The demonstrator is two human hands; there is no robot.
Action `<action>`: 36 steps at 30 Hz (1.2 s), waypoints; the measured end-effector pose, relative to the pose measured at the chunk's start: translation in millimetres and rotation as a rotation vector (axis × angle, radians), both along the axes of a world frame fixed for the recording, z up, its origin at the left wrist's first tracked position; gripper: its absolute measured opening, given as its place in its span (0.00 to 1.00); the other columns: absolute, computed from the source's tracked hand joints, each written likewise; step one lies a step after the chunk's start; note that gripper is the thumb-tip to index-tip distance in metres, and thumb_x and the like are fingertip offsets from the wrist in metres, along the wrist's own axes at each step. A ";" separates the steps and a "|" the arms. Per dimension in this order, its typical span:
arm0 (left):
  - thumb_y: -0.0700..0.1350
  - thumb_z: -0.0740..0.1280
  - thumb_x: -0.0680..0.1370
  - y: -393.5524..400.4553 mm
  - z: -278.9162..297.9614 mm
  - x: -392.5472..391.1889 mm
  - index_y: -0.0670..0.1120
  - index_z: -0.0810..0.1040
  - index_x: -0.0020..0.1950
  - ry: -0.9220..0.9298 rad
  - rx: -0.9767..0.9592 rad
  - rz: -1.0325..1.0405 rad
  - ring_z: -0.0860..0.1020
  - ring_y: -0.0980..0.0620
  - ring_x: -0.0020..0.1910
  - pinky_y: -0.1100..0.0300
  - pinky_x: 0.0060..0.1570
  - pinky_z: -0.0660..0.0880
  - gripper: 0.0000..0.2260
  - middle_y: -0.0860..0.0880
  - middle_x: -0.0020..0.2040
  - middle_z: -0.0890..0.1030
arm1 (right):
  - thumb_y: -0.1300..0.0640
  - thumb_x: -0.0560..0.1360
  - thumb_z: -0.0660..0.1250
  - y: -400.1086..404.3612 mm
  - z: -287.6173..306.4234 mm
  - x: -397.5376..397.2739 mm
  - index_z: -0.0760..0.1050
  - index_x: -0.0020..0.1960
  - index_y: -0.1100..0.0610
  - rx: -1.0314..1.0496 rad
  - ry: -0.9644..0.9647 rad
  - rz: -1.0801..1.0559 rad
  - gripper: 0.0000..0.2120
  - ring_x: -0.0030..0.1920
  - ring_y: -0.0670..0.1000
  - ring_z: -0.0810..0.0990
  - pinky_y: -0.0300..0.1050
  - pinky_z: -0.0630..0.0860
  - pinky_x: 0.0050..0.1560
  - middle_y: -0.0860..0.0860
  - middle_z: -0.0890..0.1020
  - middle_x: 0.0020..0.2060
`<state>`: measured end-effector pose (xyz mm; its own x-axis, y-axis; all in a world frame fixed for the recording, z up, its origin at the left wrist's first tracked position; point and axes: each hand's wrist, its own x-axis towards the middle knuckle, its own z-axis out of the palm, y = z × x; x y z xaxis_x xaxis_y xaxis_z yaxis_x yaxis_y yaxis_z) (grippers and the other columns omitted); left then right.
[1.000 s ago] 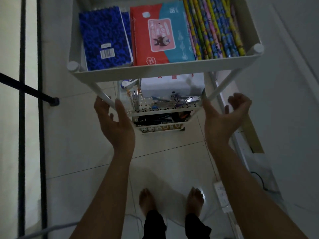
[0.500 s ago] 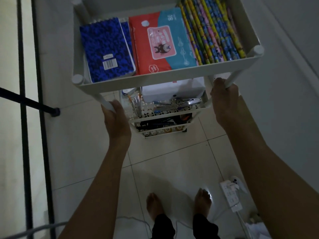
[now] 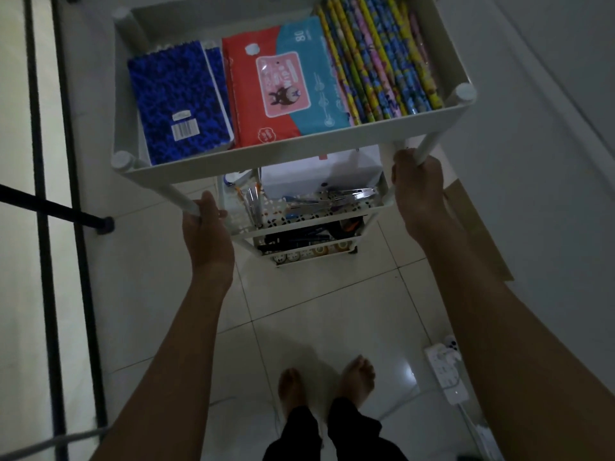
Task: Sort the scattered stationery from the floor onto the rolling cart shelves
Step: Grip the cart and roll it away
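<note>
head | your left hand [image 3: 207, 227] grips the rolling cart's [image 3: 253, 161] near-left post, right hand [image 3: 417, 184] grips the near-right post | cart stands straight ahead, long side facing you, hands level | shelves full, no stationery visible on the floor

A white power strip [image 3: 446, 371] lies on the tiled floor [image 3: 299, 311].

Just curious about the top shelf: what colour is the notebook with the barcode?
Deep blue with a mottled pattern, on the notebook; seen in the head view.
</note>
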<state>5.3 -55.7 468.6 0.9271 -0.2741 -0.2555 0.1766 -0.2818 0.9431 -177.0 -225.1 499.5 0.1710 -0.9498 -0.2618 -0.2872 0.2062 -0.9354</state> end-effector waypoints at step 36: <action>0.56 0.56 0.82 -158.6 2.1 -51.2 0.42 0.81 0.57 -0.059 0.263 -0.681 0.75 0.35 0.46 0.48 0.44 0.71 0.21 0.30 0.50 0.77 | 0.60 0.81 0.56 28.5 2.1 -138.3 0.69 0.40 0.60 0.005 0.085 -0.548 0.12 0.21 0.40 0.63 0.30 0.58 0.22 0.56 0.66 0.29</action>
